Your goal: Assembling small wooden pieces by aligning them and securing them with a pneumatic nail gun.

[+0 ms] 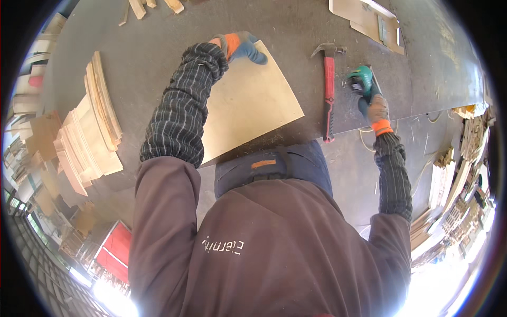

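Note:
A pale, thin wooden board (pixel 253 100) lies at an angle on the dark worktable in front of me, its near edge close to my body. My left hand (pixel 240 47), in an orange and blue glove, is closed on the board's far edge, with blue fingers over its top face. Off to the right, my right hand (pixel 376 108), also gloved, grips a green and black nail gun (pixel 360 80), held over the table near its front edge. Between the board and this tool lies a claw hammer (pixel 329 90) with a red and black handle, untouched.
Thin wooden pieces (pixel 87 132) are stacked at the left. Wood offcuts (pixel 153 5) lie at the far edge of view, and an open cardboard box (pixel 369 24) lies at the far right. A thin hose (pixel 365 138) hangs below the table's front edge. Timber piles (pixel 449 195) stand beyond, right.

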Motion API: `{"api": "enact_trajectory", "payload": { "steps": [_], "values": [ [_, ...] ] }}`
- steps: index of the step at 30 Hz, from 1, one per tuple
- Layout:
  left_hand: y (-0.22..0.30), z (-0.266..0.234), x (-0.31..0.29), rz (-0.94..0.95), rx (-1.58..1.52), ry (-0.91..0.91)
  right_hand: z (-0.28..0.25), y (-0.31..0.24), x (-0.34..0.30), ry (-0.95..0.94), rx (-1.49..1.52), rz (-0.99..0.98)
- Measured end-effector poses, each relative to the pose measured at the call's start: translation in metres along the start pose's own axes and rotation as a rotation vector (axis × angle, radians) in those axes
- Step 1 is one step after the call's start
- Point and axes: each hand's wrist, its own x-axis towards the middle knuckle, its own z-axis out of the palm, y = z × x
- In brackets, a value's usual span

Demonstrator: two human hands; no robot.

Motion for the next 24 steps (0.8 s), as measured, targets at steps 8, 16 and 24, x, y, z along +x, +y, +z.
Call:
{"api": "enact_trajectory", "payload": {
  "steps": [8,16,24],
  "values": [
    [-0.045,0.017,0.041,-0.037,0.025,-0.013,-0.029,-0.128,-0.079,-0.203,0.657,0.110],
    [-0.059,0.029,0.055,-0.096,-0.019,-0.056,0.014,-0.183,-0.066,-0.467,0.732,0.259],
    [-0.068,0.031,0.053,-0.107,-0.083,-0.045,0.029,-0.181,-0.064,-0.451,0.570,0.181]
  ]
}}
